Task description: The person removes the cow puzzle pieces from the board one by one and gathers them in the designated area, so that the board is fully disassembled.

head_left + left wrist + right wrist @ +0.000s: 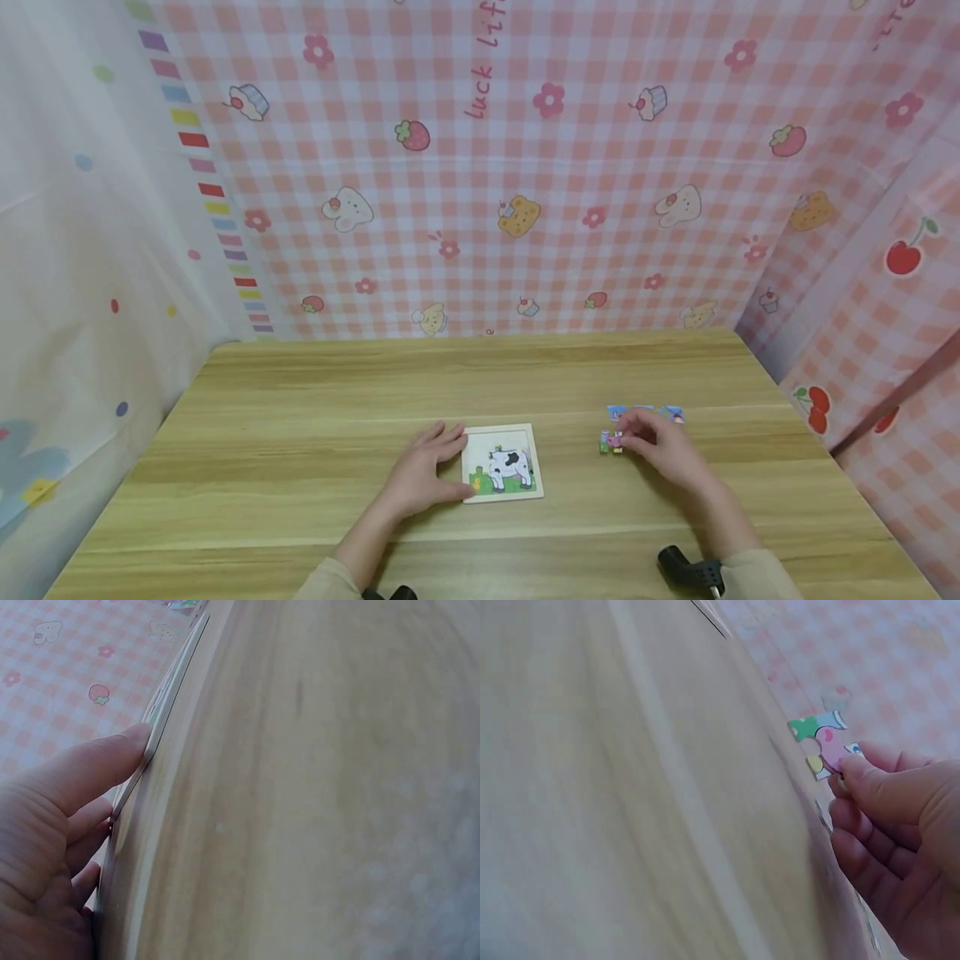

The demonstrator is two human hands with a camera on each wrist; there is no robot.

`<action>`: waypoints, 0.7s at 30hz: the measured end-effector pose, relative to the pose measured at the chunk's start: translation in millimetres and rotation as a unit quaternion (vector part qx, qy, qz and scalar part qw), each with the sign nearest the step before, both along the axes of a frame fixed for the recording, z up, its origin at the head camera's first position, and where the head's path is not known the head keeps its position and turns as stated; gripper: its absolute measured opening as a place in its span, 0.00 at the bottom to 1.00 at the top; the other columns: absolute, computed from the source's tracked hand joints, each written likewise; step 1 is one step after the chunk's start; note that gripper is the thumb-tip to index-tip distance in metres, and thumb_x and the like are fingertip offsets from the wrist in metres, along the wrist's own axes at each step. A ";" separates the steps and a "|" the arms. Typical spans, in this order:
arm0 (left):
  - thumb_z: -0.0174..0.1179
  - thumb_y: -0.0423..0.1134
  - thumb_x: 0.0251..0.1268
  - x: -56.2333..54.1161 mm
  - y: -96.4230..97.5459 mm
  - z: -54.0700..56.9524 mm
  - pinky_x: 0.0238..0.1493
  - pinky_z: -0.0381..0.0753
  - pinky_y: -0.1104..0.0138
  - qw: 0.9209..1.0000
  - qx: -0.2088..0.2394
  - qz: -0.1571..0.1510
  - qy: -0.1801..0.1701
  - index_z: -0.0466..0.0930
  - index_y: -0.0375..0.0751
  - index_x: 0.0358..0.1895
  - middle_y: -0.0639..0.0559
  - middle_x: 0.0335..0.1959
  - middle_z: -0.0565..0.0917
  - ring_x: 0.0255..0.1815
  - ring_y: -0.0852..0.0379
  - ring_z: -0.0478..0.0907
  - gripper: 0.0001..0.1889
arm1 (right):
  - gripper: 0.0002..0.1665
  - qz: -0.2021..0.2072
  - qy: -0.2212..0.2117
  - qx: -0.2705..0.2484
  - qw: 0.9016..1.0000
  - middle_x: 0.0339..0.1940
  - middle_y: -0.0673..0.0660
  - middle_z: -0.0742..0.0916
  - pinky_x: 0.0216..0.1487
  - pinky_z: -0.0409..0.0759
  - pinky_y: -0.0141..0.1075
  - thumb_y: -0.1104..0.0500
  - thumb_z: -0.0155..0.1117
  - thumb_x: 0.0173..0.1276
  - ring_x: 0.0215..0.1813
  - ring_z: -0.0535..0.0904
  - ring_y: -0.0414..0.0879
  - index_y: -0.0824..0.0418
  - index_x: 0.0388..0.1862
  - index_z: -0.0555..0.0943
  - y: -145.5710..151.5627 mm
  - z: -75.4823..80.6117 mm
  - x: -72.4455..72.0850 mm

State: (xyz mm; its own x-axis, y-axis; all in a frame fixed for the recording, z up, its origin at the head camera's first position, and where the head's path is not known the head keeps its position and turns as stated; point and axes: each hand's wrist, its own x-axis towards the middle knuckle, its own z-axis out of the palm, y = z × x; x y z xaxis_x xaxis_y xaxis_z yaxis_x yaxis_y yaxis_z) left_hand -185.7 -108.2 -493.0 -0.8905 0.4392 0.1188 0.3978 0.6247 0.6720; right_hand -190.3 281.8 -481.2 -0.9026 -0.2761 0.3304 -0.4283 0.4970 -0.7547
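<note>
A square wooden puzzle board with a cow picture lies flat on the table. My left hand rests at its left side, thumb over the lower left corner and fingers along the upper left edge. In the left wrist view the thumb touches the board's edge. My right hand pinches a small puzzle piece between thumb and fingers. Green, pink and light blue show on this piece, and the fingertips cover its near end. Just behind the right hand lie other blue puzzle pieces, partly hidden by it.
The wood-grain table reaches back to a pink checked cloth. Cloths also hang at the left and right sides. A black device part sits by the right wrist, another by the left.
</note>
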 end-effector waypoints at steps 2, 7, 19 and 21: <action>0.76 0.51 0.48 -0.3 0.1 -0.1 0.73 0.48 0.41 1.000 0.000 0.001 -0.001 0.74 0.33 0.66 0.45 0.73 0.67 0.76 0.37 0.54 0.42 | 0.08 -0.012 0.007 0.005 1.000 0.28 0.51 0.82 0.34 0.74 0.29 0.73 0.68 0.62 0.32 0.75 0.37 0.64 0.38 0.80 7.5 0.1 0.1; 0.76 0.51 0.48 -0.5 0.1 -0.5 0.73 0.48 0.41 1.000 0.000 0.001 -0.002 0.74 0.33 0.66 0.46 0.73 0.67 0.76 0.37 0.54 0.42 | 0.08 -0.045 0.005 0.043 0.998 0.30 0.53 0.85 0.36 0.75 0.29 0.71 0.69 0.62 0.33 0.76 0.36 0.62 0.39 0.82 20.0 -1.4 -1.0; 0.76 0.52 0.48 -0.5 -0.8 -1.6 0.72 0.49 0.39 1.000 -0.001 0.000 0.000 0.74 0.34 0.66 0.46 0.73 0.67 0.76 0.37 0.53 0.43 | 0.08 -0.074 -0.010 0.085 0.994 0.31 0.51 0.85 0.38 0.77 0.32 0.70 0.69 0.63 0.35 0.76 0.38 0.61 0.39 0.82 22.2 -3.3 -3.5; 0.76 0.52 0.48 -0.6 -0.9 -1.7 0.72 0.49 0.39 1.000 -0.002 0.000 0.001 0.74 0.34 0.66 0.46 0.73 0.67 0.76 0.37 0.53 0.43 | 0.08 -0.081 -0.010 0.092 0.992 0.32 0.49 0.85 0.38 0.77 0.32 0.69 0.70 0.63 0.35 0.76 0.37 0.61 0.39 0.83 21.9 -4.0 -4.1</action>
